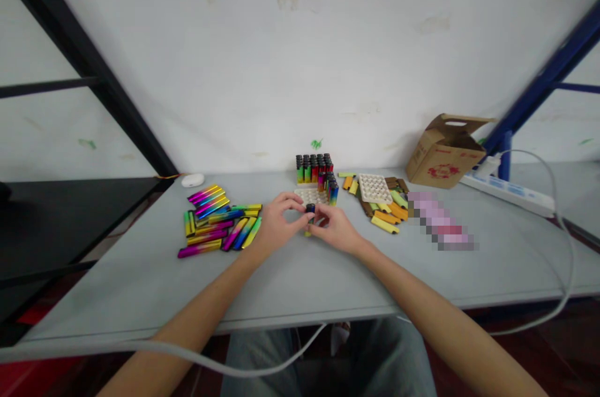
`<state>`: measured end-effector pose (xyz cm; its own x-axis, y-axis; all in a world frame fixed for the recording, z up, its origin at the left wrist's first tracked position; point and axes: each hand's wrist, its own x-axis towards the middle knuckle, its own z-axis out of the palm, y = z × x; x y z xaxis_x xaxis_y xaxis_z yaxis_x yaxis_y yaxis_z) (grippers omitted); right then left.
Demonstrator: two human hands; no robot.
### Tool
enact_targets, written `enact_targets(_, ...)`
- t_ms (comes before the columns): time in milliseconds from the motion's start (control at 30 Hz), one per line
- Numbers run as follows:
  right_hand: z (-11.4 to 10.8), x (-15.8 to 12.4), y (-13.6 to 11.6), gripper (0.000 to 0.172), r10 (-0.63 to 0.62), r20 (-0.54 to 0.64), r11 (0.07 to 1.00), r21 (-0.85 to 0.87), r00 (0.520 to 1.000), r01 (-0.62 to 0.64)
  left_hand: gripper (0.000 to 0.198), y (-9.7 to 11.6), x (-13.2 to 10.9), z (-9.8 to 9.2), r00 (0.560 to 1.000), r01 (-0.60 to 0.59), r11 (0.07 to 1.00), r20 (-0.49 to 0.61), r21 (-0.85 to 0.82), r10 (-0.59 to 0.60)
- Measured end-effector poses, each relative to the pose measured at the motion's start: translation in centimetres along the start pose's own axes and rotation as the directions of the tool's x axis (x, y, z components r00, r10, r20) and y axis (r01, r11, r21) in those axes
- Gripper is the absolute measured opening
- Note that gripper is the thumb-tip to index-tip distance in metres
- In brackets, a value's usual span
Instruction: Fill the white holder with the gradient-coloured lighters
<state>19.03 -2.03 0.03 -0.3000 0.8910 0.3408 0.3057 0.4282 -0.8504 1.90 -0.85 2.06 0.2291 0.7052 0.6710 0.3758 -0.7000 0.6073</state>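
**Desk shot: lighter pinched between both hands, trays and loose pieces all around**

Only the head cam here, looking down at a pale grey folding table [140, 284]. Right in the middle, the left hand [276, 222] and right hand [335, 229] are together, with their fingertips closed on a small dark-topped lighter [310, 213], so it's held between them. There's a bit of yellow just under it, but I can't tell if that's part of the same piece.

Just behind the hands is a cream holed tray [309, 196], mostly blocked by the fingers. Behind and beside it stands a tight block of upright black-capped lighters [314, 169] in green, red and rainbow colours. I can't tell if they're seated in the tray's holes.

Further right, a second holed tray [375, 189] shows mostly open holes and sits on a messy pile of yellow, orange and brown pieces [387, 212]. To the left is a heap of shiny rainbow tubes [210, 225], lying flat.

Also around: a white earbud case [193, 180], an open cardboard box [445, 150] and a power strip [509, 194]. A pixelated patch [440, 221] hides whatever's on the table there.
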Motion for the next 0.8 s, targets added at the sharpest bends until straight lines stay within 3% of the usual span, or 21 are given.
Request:
enact_targets(100, 0.0, 0.2, 0.1, 0.014, 0.037, -0.015, 0.995, 0.096, 0.999, -0.035, 0.010, -0.1, 0.0, -0.1, 1.000, -0.018, 1.000, 0.014, 0.001, 0.018)
enact_targets(200, -0.5, 0.5, -0.1, 0.015, 0.186, -0.031, 0.912, 0.376, 0.982, -0.161, 0.013, -0.5, 0.2, -0.5, 1.000, 0.017, 1.000, -0.009, 0.023, -0.017)
enact_targets(267, -1.2, 0.7, -0.4, 0.018, 0.296, 0.049, 0.756, 0.598, 0.954, -0.266, 0.017, -0.8, 0.2, -0.8, 0.999, 0.050, 0.998, -0.016, 0.042, -0.050)
enact_targets(333, -2.1, 0.7, -0.8, 0.020, 0.325, 0.189, 0.570, 0.743, 0.927, -0.351, 0.021, -1.1, 0.3, -1.0, 0.997, 0.071, 0.996, -0.014, 0.062, -0.070)
enact_targets(400, -3.0, 0.6, -1.1, 0.025, 0.308, 0.312, 0.414, 0.806, 0.899, -0.422, 0.024, -1.3, 0.3, -1.2, 0.997, 0.079, 0.993, -0.005, 0.085, -0.079)
enact_targets(500, -3.8, 0.6, -1.4, 0.032, 0.266, 0.401, 0.265, 0.844, 0.877, -0.467, 0.027, -1.3, 0.2, -1.3, 0.996, 0.080, 0.990, 0.019, 0.117, -0.082)
enact_targets(633, -4.2, 0.6, -1.4, 0.045, 0.228, 0.443, 0.189, 0.854, 0.867, -0.485, 0.029, -1.5, 0.0, -1.2, 0.996, 0.062, 0.986, 0.052, 0.155, -0.071)
enact_targets(800, -4.3, 0.7, -1.5, 0.058, 0.245, 0.455, 0.188, 0.844, 0.856, -0.502, 0.031, -1.7, -0.1, -1.1, 0.996, 0.040, 0.987, 0.071, 0.157, -0.051)
